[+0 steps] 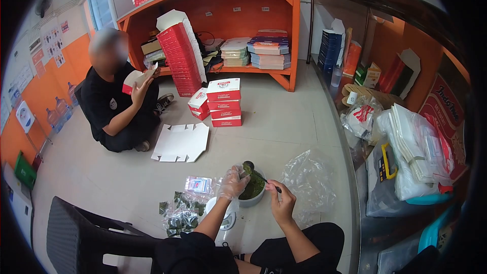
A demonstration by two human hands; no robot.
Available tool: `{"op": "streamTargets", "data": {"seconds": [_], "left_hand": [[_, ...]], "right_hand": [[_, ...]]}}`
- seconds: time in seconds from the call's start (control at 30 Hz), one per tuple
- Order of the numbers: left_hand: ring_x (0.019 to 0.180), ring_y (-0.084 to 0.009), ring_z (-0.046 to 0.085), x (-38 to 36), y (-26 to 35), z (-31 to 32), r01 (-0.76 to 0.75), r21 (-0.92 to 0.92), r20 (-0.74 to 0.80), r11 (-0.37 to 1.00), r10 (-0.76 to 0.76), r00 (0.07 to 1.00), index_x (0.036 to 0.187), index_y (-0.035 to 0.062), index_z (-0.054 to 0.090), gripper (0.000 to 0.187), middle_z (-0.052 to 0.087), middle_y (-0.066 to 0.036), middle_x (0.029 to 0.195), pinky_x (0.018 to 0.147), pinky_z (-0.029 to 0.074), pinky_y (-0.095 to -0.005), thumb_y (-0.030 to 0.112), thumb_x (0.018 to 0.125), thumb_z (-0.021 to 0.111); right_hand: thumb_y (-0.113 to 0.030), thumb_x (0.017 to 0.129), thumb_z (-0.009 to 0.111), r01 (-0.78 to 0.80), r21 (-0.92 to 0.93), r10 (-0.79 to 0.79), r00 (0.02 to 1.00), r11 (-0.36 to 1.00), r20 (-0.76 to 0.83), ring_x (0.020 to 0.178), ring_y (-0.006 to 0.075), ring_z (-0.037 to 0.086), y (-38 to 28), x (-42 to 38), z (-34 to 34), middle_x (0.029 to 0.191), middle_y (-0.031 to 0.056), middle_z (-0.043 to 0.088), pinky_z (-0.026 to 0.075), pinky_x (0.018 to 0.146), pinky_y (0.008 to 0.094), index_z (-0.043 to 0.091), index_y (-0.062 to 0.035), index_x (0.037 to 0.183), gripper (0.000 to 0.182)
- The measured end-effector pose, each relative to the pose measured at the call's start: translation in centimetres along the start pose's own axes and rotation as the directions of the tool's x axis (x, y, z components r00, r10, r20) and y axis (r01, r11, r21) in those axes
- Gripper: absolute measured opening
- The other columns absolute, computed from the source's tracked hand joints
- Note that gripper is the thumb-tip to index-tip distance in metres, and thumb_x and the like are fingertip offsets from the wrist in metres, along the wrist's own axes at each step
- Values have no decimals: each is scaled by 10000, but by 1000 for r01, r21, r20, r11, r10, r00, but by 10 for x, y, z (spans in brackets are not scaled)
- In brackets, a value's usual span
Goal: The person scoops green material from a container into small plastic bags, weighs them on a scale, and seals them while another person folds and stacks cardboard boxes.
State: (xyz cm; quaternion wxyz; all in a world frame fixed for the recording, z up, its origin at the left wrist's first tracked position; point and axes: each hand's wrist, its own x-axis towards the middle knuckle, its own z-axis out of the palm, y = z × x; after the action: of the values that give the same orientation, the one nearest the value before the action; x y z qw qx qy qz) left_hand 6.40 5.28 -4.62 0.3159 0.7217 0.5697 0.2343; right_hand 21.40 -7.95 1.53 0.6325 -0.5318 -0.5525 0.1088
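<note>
My right hand (283, 203) is closed round the dark handle of a spoon (273, 186), which slants up and left over a pale bowl (252, 203). Green, chopped or paste-like food (249, 191) lies in the bowl, and some clings to the spoon's head. My left hand (231, 184) wears a clear plastic glove and curls at the bowl's left rim, by the spoon's head. What its fingers pinch is too small to make out. Below my left forearm, a white round scale (228, 221) is partly hidden. Several small clear bags of green food (181, 217) lie left of it.
A pack of clear bags (199, 185) and a crumpled plastic sheet (309, 180) lie on the floor. Ahead are stacked red-white boxes (224, 102) and a flat carton (181, 143). A seated co-worker (119, 96) folds a box. A metal table (350, 172) flanks me; a black chair (86, 238) stands left.
</note>
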Motion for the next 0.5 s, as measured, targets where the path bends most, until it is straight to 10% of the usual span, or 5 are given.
{"op": "streamTargets", "data": {"seconds": [0.5], "left_hand": [[1014, -371, 592, 0, -3, 2, -48, -84, -30, 995, 46, 999, 1109, 21, 488, 461, 619, -201, 1052, 859, 466, -433, 324, 816, 675]], "right_hand": [[-59, 881, 617, 145, -60, -141, 988, 988, 70, 789, 272, 669, -4, 2, -3, 902, 140, 679, 528, 684, 339, 640, -2, 1004, 138]]}}
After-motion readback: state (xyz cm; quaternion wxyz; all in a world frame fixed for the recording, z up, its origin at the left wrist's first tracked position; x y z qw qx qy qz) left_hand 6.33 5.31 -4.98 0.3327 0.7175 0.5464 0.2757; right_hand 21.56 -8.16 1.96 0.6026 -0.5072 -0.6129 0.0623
